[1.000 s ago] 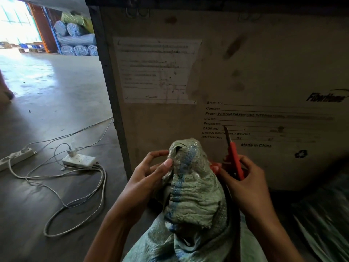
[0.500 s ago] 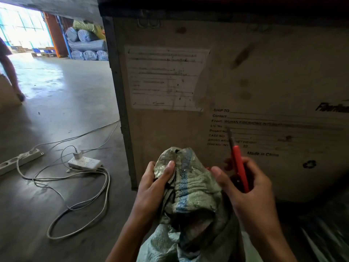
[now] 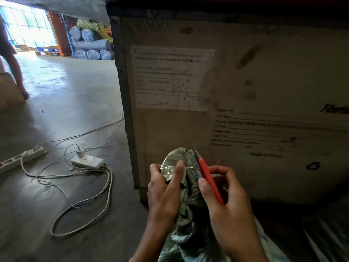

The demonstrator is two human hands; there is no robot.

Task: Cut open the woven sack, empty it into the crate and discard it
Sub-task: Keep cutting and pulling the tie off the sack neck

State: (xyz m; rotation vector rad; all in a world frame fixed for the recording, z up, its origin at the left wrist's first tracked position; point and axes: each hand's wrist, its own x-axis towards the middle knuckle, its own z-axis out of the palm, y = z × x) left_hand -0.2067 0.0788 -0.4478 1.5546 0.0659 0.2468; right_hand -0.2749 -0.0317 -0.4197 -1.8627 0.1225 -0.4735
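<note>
Low in the frame, left hand (image 3: 166, 193) gripping bunched top of woven sack (image 3: 181, 163); right hand (image 3: 226, 208) holding red-handled cutter (image 3: 207, 176) against it. Behind, wooden crate (image 3: 245, 82). Left, power strip (image 3: 87, 161) on floor (image 3: 66, 110).

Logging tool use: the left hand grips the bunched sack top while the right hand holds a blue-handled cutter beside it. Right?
Not quite: in the head view the cutter has a red handle, not blue. The left hand does grip the bunched sack top, and the right hand holds the cutter beside it.
</note>
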